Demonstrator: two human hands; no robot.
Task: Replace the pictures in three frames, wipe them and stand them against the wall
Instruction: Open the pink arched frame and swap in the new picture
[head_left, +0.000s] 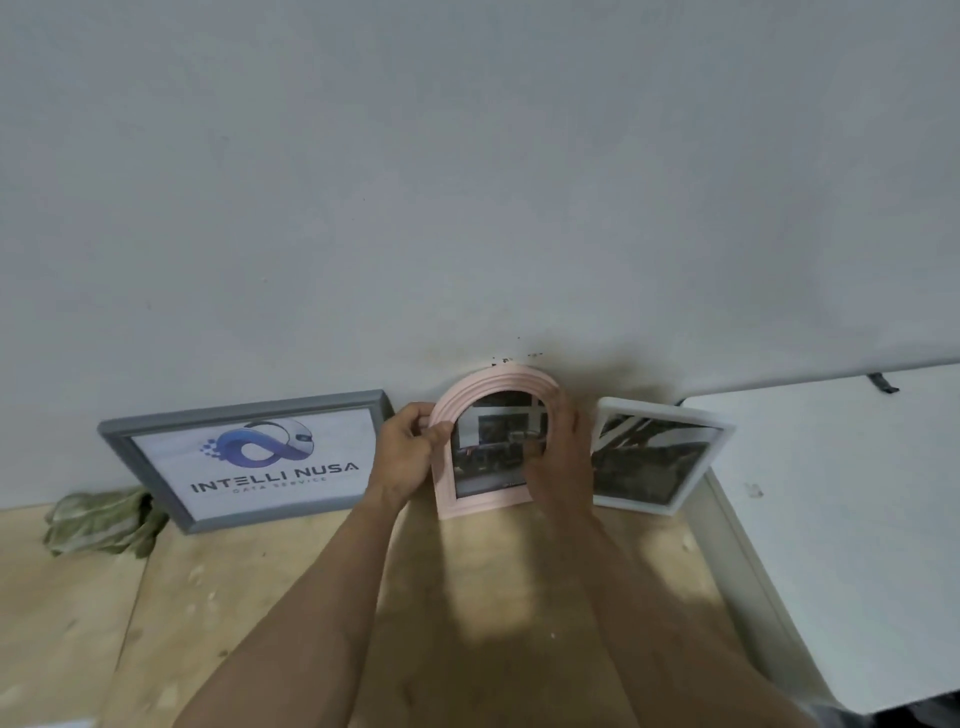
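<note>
Three frames lean on the wall, and the pink arched frame (491, 447), between the grey frame (244, 457) and the white frame (660, 457), is gripped at both sides, left hand (410, 457) fingers curled round its edge, right hand (563, 462) likewise, probably to settle its lean.

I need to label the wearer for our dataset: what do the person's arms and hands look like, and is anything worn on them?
Both forearms are bare as far as the view shows: no sleeves, gloves, watch or bracelets. The left hand and right hand carry no rings that I can make out, though some fingers are partly hidden.
</note>
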